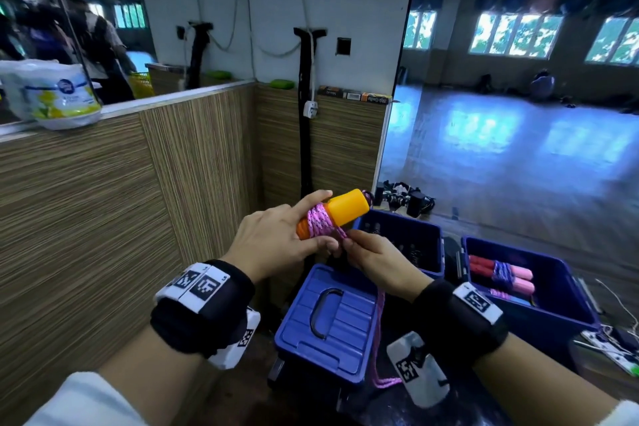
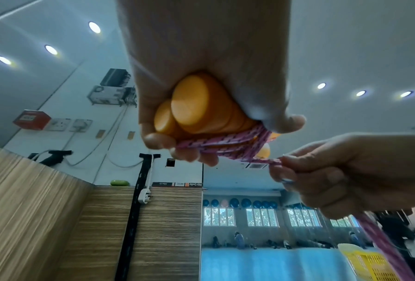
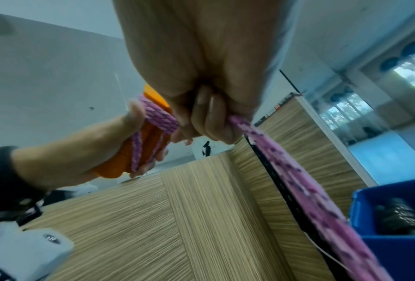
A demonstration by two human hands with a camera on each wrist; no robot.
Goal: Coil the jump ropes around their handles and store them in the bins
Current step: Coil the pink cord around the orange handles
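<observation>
Head view. Left hand [image 1: 276, 239] wraps round a pair of orange handles [image 1: 340, 209], held side by side and tilted up to the right, over the bins. Pink rope [image 1: 320, 221] lies in several turns round their middle. Right hand [image 1: 375, 261] pinches the rope just below the coil, close against the left fingers; the slack drops past a blue lid [image 1: 328, 322] and loops low near the right wrist. Far-right blue bin [image 1: 567, 290] holds at least one finished bundle [image 1: 501, 275] with pink handles and a dark wrap. The nearer open bin [image 1: 404, 235] holds dark things, too dim to name.

Left wrist view. Two round handle ends show between the curled fingers [image 2: 158, 139], thumb on the wraps. The rope runs taut across to the right hand's pinch.

Right wrist view. Fingertips [image 3: 208, 121] closed on the rope; it hangs away down to the right (a fair length, blurred).

Progress, as judged: this rope is partly coiled, with a good run of slack left to wind on, then the end to secure and the bundle to go into a bin. At least one rope is stored already; no other loose ropes can be made out.
</observation>
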